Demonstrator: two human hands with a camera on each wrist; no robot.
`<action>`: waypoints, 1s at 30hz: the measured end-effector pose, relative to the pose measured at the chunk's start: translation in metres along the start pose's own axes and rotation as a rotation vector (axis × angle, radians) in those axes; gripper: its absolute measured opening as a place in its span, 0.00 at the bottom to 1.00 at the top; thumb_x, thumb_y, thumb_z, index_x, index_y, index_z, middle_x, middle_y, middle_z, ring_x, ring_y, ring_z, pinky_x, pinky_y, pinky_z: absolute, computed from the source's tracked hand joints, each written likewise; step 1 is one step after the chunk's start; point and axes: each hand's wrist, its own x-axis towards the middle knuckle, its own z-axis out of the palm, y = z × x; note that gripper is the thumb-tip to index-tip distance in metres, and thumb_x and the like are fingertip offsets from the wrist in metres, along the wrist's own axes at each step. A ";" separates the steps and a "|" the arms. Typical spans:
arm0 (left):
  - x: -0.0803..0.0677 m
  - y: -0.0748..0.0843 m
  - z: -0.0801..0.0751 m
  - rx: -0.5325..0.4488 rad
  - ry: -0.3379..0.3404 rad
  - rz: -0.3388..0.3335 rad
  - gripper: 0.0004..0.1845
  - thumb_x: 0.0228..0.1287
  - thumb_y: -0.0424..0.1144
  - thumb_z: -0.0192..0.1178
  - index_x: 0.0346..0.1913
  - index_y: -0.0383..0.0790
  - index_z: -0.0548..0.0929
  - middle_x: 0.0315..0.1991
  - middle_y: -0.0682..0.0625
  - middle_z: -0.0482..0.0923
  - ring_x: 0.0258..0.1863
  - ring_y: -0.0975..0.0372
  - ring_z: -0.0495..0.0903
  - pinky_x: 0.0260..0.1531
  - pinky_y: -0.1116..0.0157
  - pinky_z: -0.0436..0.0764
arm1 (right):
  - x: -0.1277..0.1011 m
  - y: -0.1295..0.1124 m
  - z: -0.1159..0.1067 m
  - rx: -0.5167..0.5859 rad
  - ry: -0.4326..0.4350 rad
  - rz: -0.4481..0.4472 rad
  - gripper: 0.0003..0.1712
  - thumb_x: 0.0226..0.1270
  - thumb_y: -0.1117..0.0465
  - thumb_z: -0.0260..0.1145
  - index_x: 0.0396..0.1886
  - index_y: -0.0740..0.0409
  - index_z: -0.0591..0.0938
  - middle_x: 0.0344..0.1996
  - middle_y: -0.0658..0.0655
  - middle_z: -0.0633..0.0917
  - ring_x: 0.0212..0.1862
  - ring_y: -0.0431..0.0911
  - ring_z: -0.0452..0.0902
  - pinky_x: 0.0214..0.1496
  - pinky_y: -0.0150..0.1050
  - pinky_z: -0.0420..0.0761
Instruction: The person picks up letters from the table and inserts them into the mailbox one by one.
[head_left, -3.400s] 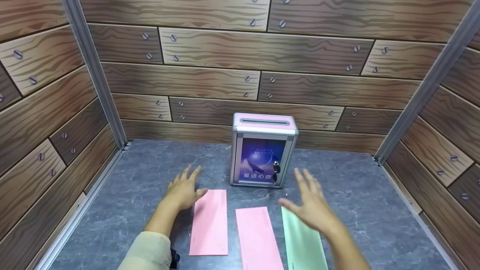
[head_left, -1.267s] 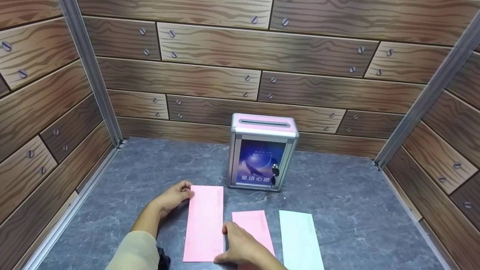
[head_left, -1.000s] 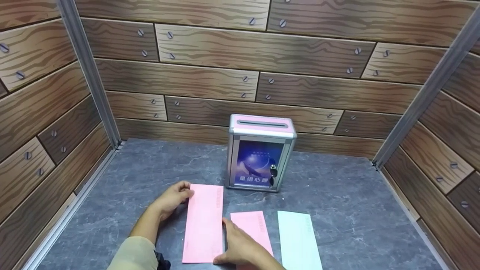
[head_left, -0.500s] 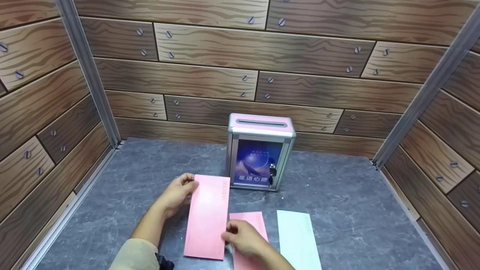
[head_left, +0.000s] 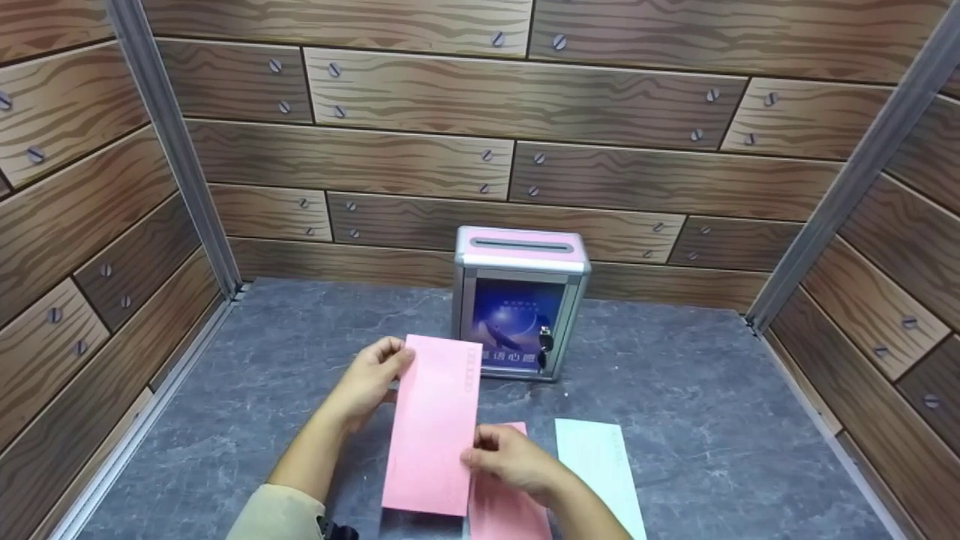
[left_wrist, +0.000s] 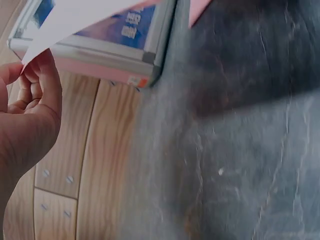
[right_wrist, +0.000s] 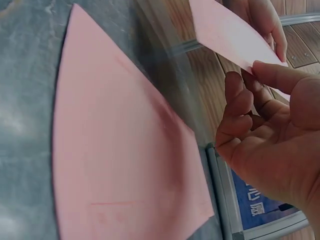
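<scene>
A long pink envelope (head_left: 435,427) is held up off the table, tilted, with small printed boxes near its upper right corner. My left hand (head_left: 367,382) pinches its upper left edge between thumb and fingers. At the lower right edge, my right hand (head_left: 517,461) pinches it too; in the right wrist view the thumb and fingertips grip the envelope's edge (right_wrist: 230,40). Below the right hand lies a second pink envelope (head_left: 510,514), partly covered by hand and forearm. A pale green envelope (head_left: 596,465) lies to the right.
Behind the hands stands an upright metal-framed box (head_left: 517,322) with a slot (head_left: 521,245) in its pink top. Keys (head_left: 544,345) hang from its front lock. Wood-print walls (head_left: 420,97) enclose the grey marbled table (head_left: 675,390) on three sides.
Both hands took hold of the left pink envelope, which lay flat, and lifted it. It has moved up and right, towards the box, and its top now overlaps the box's lower left corner.
</scene>
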 end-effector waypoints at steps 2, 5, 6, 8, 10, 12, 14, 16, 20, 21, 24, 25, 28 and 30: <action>-0.001 0.004 0.005 -0.002 -0.017 0.009 0.11 0.84 0.43 0.58 0.51 0.37 0.78 0.37 0.52 0.77 0.37 0.61 0.81 0.31 0.65 0.88 | 0.000 -0.005 -0.006 -0.014 0.009 0.005 0.16 0.79 0.61 0.66 0.50 0.73 0.82 0.29 0.46 0.78 0.32 0.40 0.71 0.34 0.31 0.72; -0.001 0.007 0.012 0.004 -0.044 0.019 0.12 0.84 0.44 0.58 0.51 0.36 0.77 0.38 0.51 0.77 0.38 0.61 0.82 0.31 0.64 0.89 | 0.000 -0.014 -0.014 -0.029 0.026 -0.003 0.14 0.81 0.60 0.65 0.53 0.67 0.83 0.33 0.48 0.81 0.35 0.42 0.75 0.36 0.33 0.76; 0.000 0.008 0.014 0.006 -0.054 0.021 0.12 0.84 0.44 0.58 0.51 0.37 0.77 0.39 0.51 0.77 0.39 0.60 0.82 0.31 0.64 0.89 | 0.000 -0.017 -0.017 -0.030 0.035 -0.011 0.13 0.81 0.60 0.65 0.53 0.67 0.83 0.34 0.49 0.82 0.36 0.42 0.77 0.37 0.33 0.78; 0.000 0.010 0.017 0.014 -0.063 0.027 0.11 0.84 0.44 0.58 0.51 0.38 0.76 0.39 0.51 0.77 0.39 0.60 0.82 0.30 0.64 0.88 | 0.000 -0.023 -0.021 -0.003 0.051 -0.024 0.14 0.81 0.61 0.65 0.55 0.68 0.82 0.37 0.50 0.83 0.38 0.43 0.79 0.40 0.34 0.81; 0.000 0.011 0.020 0.028 -0.064 0.038 0.09 0.84 0.43 0.58 0.51 0.39 0.76 0.38 0.51 0.76 0.39 0.60 0.81 0.28 0.65 0.86 | 0.000 -0.028 -0.025 0.043 0.069 -0.043 0.16 0.81 0.63 0.64 0.59 0.69 0.81 0.40 0.52 0.84 0.40 0.43 0.81 0.42 0.35 0.84; -0.002 0.012 0.023 0.044 -0.065 0.051 0.08 0.84 0.42 0.58 0.52 0.40 0.75 0.38 0.51 0.77 0.39 0.59 0.80 0.27 0.64 0.85 | 0.000 -0.032 -0.027 0.095 0.085 -0.062 0.20 0.81 0.64 0.64 0.64 0.71 0.78 0.43 0.54 0.84 0.42 0.44 0.83 0.44 0.36 0.88; -0.004 0.012 0.025 0.066 -0.066 0.067 0.09 0.84 0.41 0.59 0.53 0.40 0.75 0.38 0.51 0.77 0.39 0.59 0.80 0.28 0.64 0.85 | 0.000 -0.036 -0.029 0.143 0.107 -0.074 0.23 0.81 0.66 0.63 0.69 0.70 0.75 0.45 0.55 0.83 0.43 0.45 0.83 0.43 0.38 0.90; -0.007 0.013 0.028 0.087 -0.074 0.082 0.09 0.84 0.41 0.59 0.54 0.39 0.75 0.40 0.50 0.78 0.39 0.59 0.81 0.29 0.63 0.85 | 0.000 -0.040 -0.031 0.171 0.140 -0.092 0.24 0.81 0.66 0.62 0.71 0.69 0.71 0.47 0.57 0.83 0.44 0.46 0.84 0.42 0.40 0.91; -0.009 0.015 0.034 0.107 -0.099 0.111 0.10 0.83 0.40 0.59 0.56 0.38 0.74 0.43 0.49 0.80 0.40 0.59 0.82 0.31 0.62 0.87 | -0.001 -0.047 -0.035 0.186 0.225 -0.133 0.22 0.81 0.69 0.60 0.69 0.66 0.68 0.50 0.59 0.83 0.43 0.46 0.84 0.38 0.41 0.90; -0.010 0.016 0.035 0.105 -0.106 0.117 0.10 0.83 0.39 0.59 0.57 0.37 0.74 0.43 0.48 0.79 0.40 0.59 0.82 0.30 0.62 0.88 | -0.001 -0.048 -0.036 0.187 0.239 -0.142 0.21 0.81 0.69 0.59 0.68 0.66 0.68 0.50 0.60 0.83 0.43 0.47 0.84 0.37 0.41 0.90; -0.011 0.018 0.038 0.090 -0.126 0.129 0.11 0.81 0.36 0.59 0.58 0.36 0.74 0.46 0.47 0.79 0.41 0.58 0.82 0.31 0.61 0.89 | -0.002 -0.050 -0.039 0.193 0.256 -0.152 0.21 0.79 0.71 0.59 0.67 0.64 0.67 0.51 0.60 0.82 0.43 0.47 0.84 0.33 0.39 0.88; -0.012 0.018 0.038 0.083 -0.132 0.129 0.12 0.81 0.35 0.60 0.59 0.36 0.73 0.47 0.46 0.80 0.42 0.58 0.82 0.31 0.61 0.89 | -0.002 -0.050 -0.040 0.196 0.254 -0.153 0.22 0.79 0.71 0.59 0.67 0.63 0.66 0.52 0.60 0.82 0.43 0.47 0.84 0.32 0.38 0.87; -0.013 0.018 0.038 0.072 -0.148 0.128 0.15 0.79 0.33 0.61 0.61 0.36 0.72 0.51 0.44 0.80 0.43 0.58 0.84 0.32 0.61 0.89 | -0.003 -0.051 -0.044 0.202 0.245 -0.153 0.23 0.78 0.72 0.60 0.67 0.61 0.65 0.51 0.59 0.82 0.42 0.47 0.85 0.29 0.37 0.87; -0.013 0.018 0.039 0.072 -0.156 0.129 0.16 0.79 0.33 0.61 0.62 0.37 0.72 0.54 0.42 0.80 0.43 0.58 0.85 0.33 0.61 0.90 | -0.005 -0.051 -0.047 0.193 0.246 -0.156 0.24 0.78 0.73 0.60 0.67 0.60 0.64 0.49 0.58 0.81 0.41 0.47 0.84 0.29 0.37 0.86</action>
